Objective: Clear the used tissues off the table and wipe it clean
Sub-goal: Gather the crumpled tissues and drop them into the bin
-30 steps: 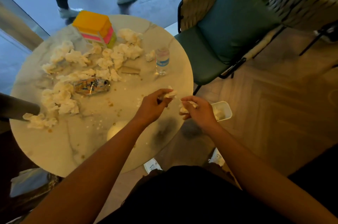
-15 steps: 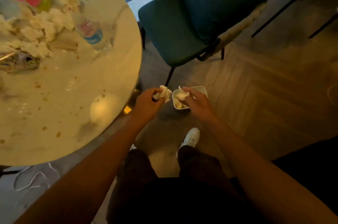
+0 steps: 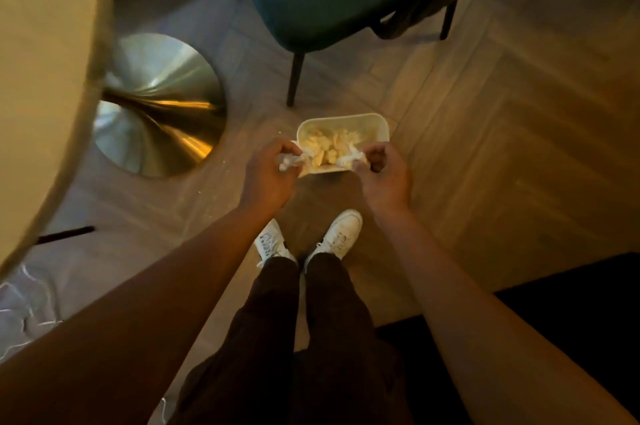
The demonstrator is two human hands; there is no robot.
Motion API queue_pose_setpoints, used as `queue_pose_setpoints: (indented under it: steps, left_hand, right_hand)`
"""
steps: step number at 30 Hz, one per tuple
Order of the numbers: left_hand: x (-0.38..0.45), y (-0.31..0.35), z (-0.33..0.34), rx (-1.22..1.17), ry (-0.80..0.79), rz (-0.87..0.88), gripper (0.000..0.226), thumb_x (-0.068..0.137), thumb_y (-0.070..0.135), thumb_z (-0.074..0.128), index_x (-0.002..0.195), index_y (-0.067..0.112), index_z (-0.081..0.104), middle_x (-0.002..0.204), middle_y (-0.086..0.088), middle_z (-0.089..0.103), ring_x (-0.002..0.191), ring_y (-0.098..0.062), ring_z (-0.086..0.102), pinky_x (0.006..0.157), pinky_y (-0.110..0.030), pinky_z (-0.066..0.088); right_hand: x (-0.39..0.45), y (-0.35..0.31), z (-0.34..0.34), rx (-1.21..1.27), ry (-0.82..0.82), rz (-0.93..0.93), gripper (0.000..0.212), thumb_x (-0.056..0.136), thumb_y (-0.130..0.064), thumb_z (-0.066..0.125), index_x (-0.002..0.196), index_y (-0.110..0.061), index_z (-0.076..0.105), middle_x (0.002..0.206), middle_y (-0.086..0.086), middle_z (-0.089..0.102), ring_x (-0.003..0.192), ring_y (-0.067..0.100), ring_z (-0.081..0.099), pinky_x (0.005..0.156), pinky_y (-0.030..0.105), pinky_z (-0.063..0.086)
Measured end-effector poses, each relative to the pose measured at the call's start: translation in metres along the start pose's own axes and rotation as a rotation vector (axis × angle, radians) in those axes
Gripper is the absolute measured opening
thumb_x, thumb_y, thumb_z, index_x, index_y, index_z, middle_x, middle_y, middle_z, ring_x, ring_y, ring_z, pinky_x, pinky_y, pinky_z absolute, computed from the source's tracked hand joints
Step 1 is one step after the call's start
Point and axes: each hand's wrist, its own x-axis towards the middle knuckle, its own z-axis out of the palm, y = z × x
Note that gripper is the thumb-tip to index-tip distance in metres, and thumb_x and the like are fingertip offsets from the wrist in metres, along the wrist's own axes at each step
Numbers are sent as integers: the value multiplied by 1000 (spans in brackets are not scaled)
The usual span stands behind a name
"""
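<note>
Left hand (image 3: pixel 268 170) grips crumpled white tissue (image 3: pixel 289 160); right hand (image 3: pixel 382 172) grips second white tissue wad (image 3: pixel 349 160). Both fingers curled, poised over near rim of small white plastic bin (image 3: pixel 379 126) on floor; bin opening just ahead, below.

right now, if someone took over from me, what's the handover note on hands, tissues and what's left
Left hand grips a crumpled tissue; right hand grips another tissue. Both are over the white bin on the floor, which already holds tissues.
Done: some tissues binned.
Left: drop these two. The table top is blurred at the left edge, so check it for more tissues, then wipe it.
</note>
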Motion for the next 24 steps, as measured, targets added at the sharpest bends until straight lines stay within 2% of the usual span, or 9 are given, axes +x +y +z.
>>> queue_pose_setpoints:
  steps: [2,6,9,13,16,19,21,24]
  left_hand:
    - [30,-27,32,28,-18,20,15,88,19,76,94,30,67,109,10,64,103,-5,57,79,-9,44]
    - [82,-72,89,115,-80,47,10,87,26,77,95,32,73,113,4,65,104,-8,58,92,-26,51]
    - [117,-89,120,229,-164,114,23,86,31,77,107,22,74,125,3,57,111,-5,51,95,-20,43]
    - [165,-101,152,416,-243,195,28,91,34,73,114,19,72,132,0,54,117,-12,52,91,-20,35]
    - [190,-110,170,558,-337,228,21,92,27,71,111,19,73,127,-3,58,116,-20,56,93,-28,44]
    - [206,-118,184,707,-427,284,21,91,15,72,111,15,72,122,-7,63,113,-25,59,96,-37,50]
    - [215,-119,193,761,-521,259,22,92,10,68,114,14,71,122,-10,63,108,-27,61,94,-36,51]
    - [217,-122,204,827,-763,192,36,99,10,56,134,19,63,133,-11,57,113,-29,59,95,-34,46]
  right_hand:
    - [28,29,18,-25,21,-10,19,91,-17,74,98,-32,64,104,-14,67,93,0,62,69,14,49]
    - [81,87,53,-115,54,-59,15,93,-18,72,101,-29,70,103,-16,62,93,0,59,74,11,48]
    - [120,125,77,-201,82,-120,15,93,-17,71,106,-24,74,110,-9,53,98,7,59,74,1,39]
    - [167,159,100,-307,93,-217,14,92,-16,72,105,-20,74,111,-4,55,97,9,59,82,14,43]
    - [197,171,111,-492,66,-303,9,90,-17,72,99,-20,72,105,-2,63,94,13,59,81,22,44]
    - [223,177,122,-665,-61,-263,12,90,-15,68,100,-19,75,105,3,70,98,22,65,87,35,53]
    - [233,175,127,-761,-241,-182,20,92,-9,63,106,-15,76,110,8,70,100,27,67,87,35,54]
    - [238,167,131,-910,-523,-150,27,94,-5,58,113,-11,76,115,12,70,102,30,66,90,39,56]
